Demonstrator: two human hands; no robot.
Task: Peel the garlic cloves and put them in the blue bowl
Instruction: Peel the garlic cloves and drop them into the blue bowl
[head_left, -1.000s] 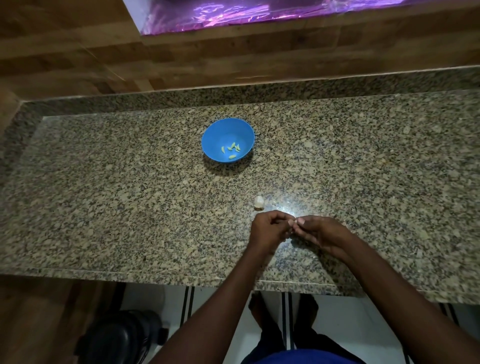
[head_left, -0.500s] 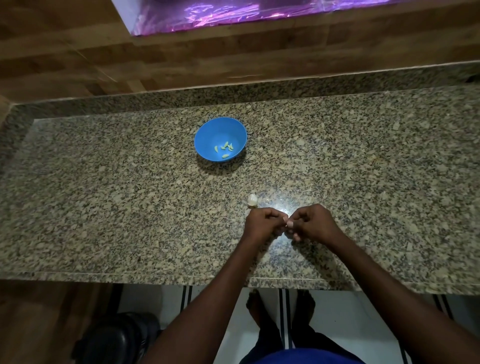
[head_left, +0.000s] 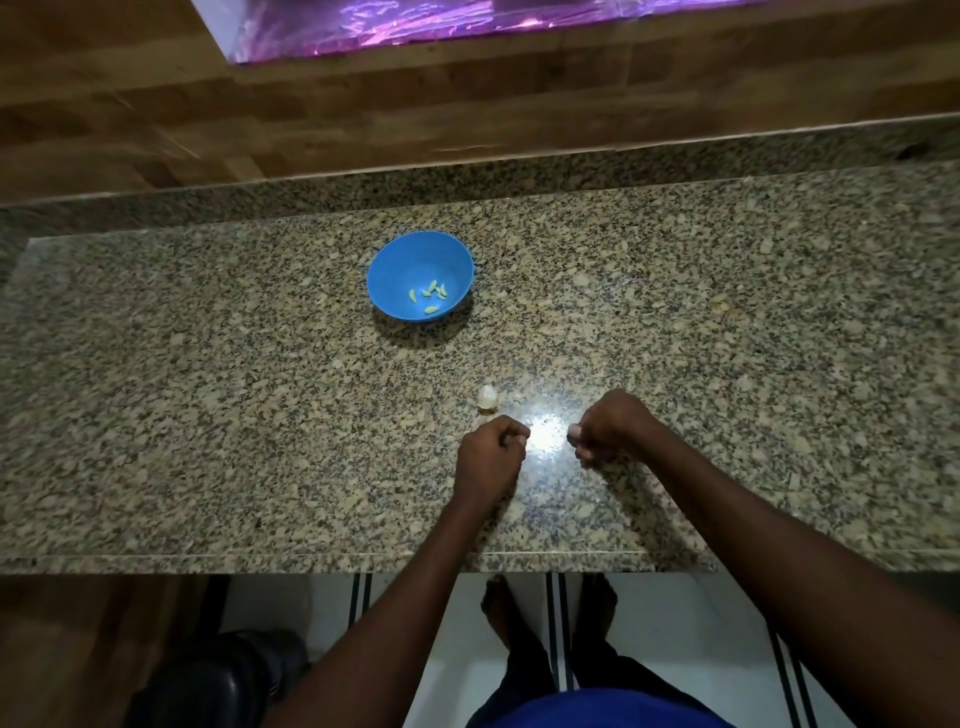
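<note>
The blue bowl (head_left: 395, 270) stands on the granite counter (head_left: 208, 415) with several pale green peeled cloves (head_left: 430, 296) in it. A whitish garlic piece (head_left: 487, 397) lies on the counter just beyond my left hand. My left hand (head_left: 491, 457) has its fingers curled, and a small pale bit that looks like skin shows at its fingertips. My right hand (head_left: 610, 423) is a short gap to the right and pinches a small pale garlic clove (head_left: 574, 430) at its fingertips.
A small scrap of skin (head_left: 518, 400) lies beside the garlic piece. A wooden wall rises behind the counter's raised back edge (head_left: 571, 166). Below the front edge are my feet on the tiled floor and a dark round object (head_left: 218, 686) at lower left.
My hands, which met and worked one clove between their fingertips, have pulled apart sideways. The bowl and the garlic piece on the counter have not moved.
</note>
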